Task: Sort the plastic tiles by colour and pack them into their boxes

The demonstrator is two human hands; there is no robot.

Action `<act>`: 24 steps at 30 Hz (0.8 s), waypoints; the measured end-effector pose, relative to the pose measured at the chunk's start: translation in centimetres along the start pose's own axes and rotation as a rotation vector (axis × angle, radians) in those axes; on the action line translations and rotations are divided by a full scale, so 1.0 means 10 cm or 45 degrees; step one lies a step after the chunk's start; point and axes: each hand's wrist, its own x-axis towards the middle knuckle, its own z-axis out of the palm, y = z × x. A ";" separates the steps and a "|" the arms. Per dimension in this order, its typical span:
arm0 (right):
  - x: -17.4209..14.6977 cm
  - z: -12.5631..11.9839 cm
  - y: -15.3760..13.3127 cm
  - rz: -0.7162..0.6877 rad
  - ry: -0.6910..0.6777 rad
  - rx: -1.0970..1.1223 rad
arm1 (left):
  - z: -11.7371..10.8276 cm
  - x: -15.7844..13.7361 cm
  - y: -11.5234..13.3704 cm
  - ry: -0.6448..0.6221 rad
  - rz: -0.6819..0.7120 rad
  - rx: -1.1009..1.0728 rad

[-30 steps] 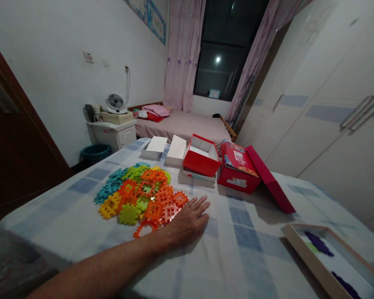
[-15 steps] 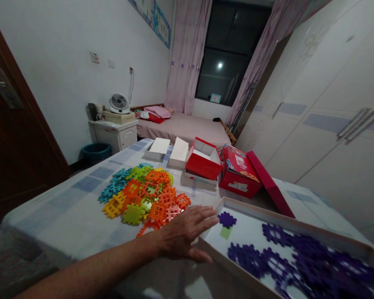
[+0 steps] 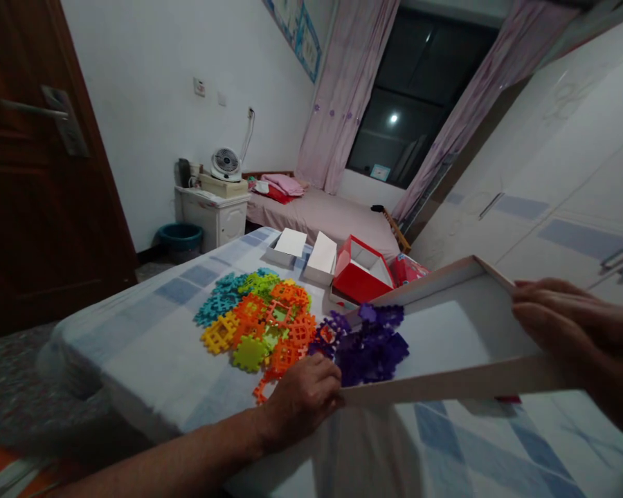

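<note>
A shallow white cardboard box (image 3: 441, 332) is tilted, its right end raised and its left end low at the pile. My right hand (image 3: 565, 318) grips the raised end, fingers over the rim. My left hand (image 3: 309, 391) is closed at the low near corner of the box. Purple interlocking plastic pieces (image 3: 374, 349) are bunched at that low end, some spilling over toward the heap. Beside them lies a heap of plastic pieces: orange (image 3: 285, 356), yellow (image 3: 221, 332), lime green (image 3: 250, 353) and teal (image 3: 223, 299).
Along the table's far side stand two white boxes (image 3: 320, 261) (image 3: 289, 243) and an open red box (image 3: 360, 273). Another red box (image 3: 408, 268) is partly hidden behind the tilted box. A checked cloth (image 3: 150, 346) covers the table. Beyond are a bed (image 3: 337, 218) and a fan (image 3: 226, 162).
The box's right end has been lifted, and the purple pieces have slid left to its low end. My left hand has closed at the corner; my right hand has come into view.
</note>
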 end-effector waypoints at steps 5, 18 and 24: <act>0.52 0.07 -0.51 -0.221 -0.174 0.099 | -0.05 -0.03 -0.01 0.094 -0.051 0.007; 1.19 0.37 -1.36 -0.695 -0.329 -0.049 | -0.04 -0.05 -0.16 0.197 -0.246 0.032; 1.23 0.38 -1.51 -0.814 -0.378 -0.128 | -0.03 -0.02 -0.17 0.227 -0.237 0.068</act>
